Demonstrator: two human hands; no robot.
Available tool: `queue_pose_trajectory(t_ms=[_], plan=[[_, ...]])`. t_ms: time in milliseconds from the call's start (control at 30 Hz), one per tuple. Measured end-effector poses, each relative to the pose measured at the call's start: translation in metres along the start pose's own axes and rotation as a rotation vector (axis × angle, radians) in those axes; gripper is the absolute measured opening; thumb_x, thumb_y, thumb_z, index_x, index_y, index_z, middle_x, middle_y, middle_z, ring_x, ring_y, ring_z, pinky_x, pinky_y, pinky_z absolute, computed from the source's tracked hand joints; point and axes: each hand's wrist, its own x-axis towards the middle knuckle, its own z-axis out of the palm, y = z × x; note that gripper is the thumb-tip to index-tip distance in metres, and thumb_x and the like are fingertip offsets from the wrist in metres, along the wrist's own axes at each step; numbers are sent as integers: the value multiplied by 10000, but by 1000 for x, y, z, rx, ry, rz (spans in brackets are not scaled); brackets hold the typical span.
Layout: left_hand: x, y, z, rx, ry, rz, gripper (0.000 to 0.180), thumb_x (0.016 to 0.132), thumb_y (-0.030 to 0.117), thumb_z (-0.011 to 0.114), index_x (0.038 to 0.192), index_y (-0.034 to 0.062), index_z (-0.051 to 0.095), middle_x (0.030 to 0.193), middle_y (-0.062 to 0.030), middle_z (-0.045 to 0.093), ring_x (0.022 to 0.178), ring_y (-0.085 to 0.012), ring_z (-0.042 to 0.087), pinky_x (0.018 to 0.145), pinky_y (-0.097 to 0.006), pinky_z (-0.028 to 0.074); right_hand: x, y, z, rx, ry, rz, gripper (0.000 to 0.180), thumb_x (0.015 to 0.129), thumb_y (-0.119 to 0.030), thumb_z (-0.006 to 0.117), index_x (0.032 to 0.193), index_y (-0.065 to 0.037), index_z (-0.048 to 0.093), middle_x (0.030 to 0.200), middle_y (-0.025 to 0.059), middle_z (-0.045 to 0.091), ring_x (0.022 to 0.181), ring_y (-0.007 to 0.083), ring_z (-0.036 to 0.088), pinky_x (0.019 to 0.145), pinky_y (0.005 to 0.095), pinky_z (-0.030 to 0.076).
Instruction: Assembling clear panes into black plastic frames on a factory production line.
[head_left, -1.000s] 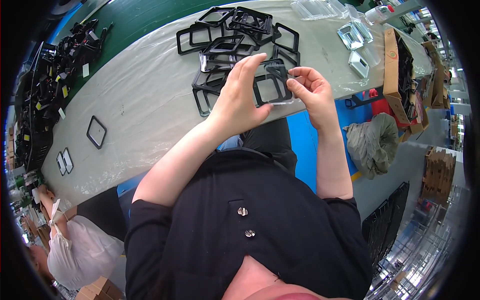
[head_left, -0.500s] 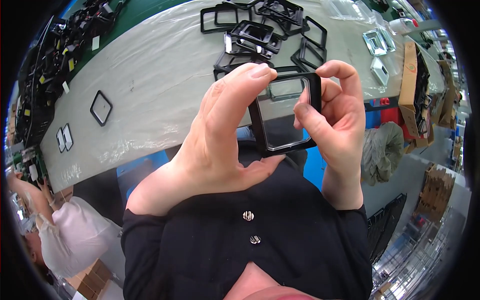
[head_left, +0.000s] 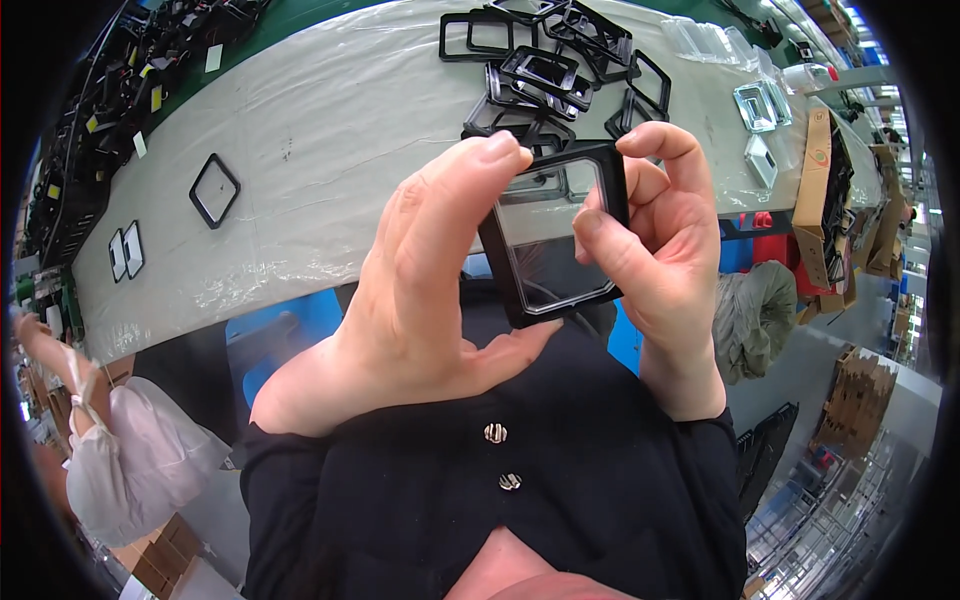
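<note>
Above my lap, both hands hold up a black rectangular frame (head_left: 503, 265) with a clear pane inside it, slightly tilted. My left hand (head_left: 415, 275) spans its left side, with one digit at the upper corner and others at the lower edge. My right hand (head_left: 670, 245) grips the right side, its thumb over the pane and a bent finger at the top corner. Beyond the hands lies a heap of similar black frames (head_left: 545, 75) on the covered table. One separate frame (head_left: 228, 206) rests farther left on that table.
Plastic sheeting covers the table (head_left: 320, 150). Two small white-centred pieces (head_left: 133, 250) lie near its left end. Clear trays (head_left: 757, 107) and a cardboard box (head_left: 815, 190) stand at the right. Dark parts fill a rack (head_left: 80, 130) at far left; a white-sleeved person (head_left: 150, 455) sits below it.
The held frame and both hands have shifted slightly left in the picture, and the frame tilts a little more. The table things appear shifted right. Both grips look the same.
</note>
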Motion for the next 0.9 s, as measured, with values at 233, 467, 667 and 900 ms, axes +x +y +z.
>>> queue_pose_trajectory(t_ms=[233, 467, 667, 900], plan=[[-36, -32, -15, -60, 115, -224, 1147, 589, 33, 837, 1494, 37, 132, 1315, -216, 452, 1219, -298, 495, 1051, -419, 394, 24, 42, 22, -739, -61, -306, 597, 835, -136, 720, 1325, -28, 398, 1062, 90, 605, 917, 149, 591, 723, 265, 465], [-92, -89, -22, 228, 143, -474, 1063, 600, 103, 867, 1465, 74, 250, 1278, -161, 531, 1154, -314, 555, 982, -413, 460, 25, 108, 47, -1495, -567, -613, 644, 813, -480, 657, 1327, -104, 564, 1406, 34, 511, 1383, 255, 364, 1106, 435, 228], [-102, -105, -23, 319, 149, -428, 1048, 567, 124, 880, 1445, 75, 310, 1246, -119, 566, 1228, -314, 493, 995, -413, 447, 29, 125, 65, -1592, -583, -554, 611, 813, -500, 640, 1236, -58, 633, 1335, 63, 568, 1356, 255, 397, 1123, 518, 180], [-106, -102, -26, 284, 162, -481, 1047, 567, 130, 873, 1450, 80, 312, 1267, -114, 563, 1228, -320, 493, 1005, -416, 435, 40, 124, 75, -1535, -577, -547, 505, 872, -461, 596, 1115, -28, 686, 1230, 85, 638, 1340, 279, 412, 1116, 564, 174]])
